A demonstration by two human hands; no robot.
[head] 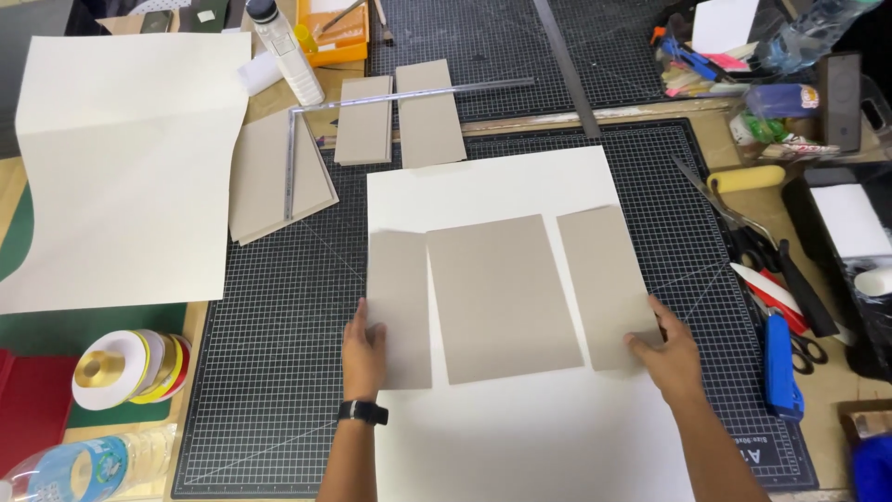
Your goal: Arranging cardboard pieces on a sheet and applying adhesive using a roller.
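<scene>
A large white sheet of paper (483, 186) lies on a black gridded cutting mat (279, 325). Three grey cardboard pieces lie side by side on it: a narrow left piece (401, 279), a wide middle piece (502, 297) and a tilted right piece (604, 279). My left hand (362, 351), with a black watch on its wrist, rests flat on the lower left edge of the left piece. My right hand (667, 351) presses its fingers on the lower right corner of the right piece. Neither hand grips anything.
More grey boards (427, 112) and a metal square ruler (372, 100) lie at the back. Big cream paper (121, 167) covers the left. Tape rolls (130, 367) and a plastic bottle (93, 465) sit front left. Scissors (753, 246), a blue cutter (780, 367) and a yellow roller (746, 178) lie on the right.
</scene>
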